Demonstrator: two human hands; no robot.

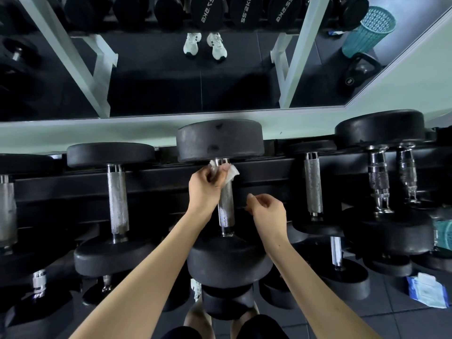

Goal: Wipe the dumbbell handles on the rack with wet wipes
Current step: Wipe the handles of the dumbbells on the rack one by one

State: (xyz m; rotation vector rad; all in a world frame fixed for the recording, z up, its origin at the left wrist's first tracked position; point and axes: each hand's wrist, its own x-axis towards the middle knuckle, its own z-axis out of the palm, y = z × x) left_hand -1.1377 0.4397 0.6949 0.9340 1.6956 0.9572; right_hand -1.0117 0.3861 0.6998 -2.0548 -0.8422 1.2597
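The fingers and thumb of the left hand [205,187] curl round a crumpled white wet wipe [231,172], pinching it against the far end of the knurled steel handle [226,209] of the middle dumbbell [220,140]. The right hand [267,212] hangs just beside that handle, fingers loosely curled, holding nothing. The dumbbell lies across the black rack [159,182] among others, and a pack of wet wipes [426,289] lies on the floor at the right.
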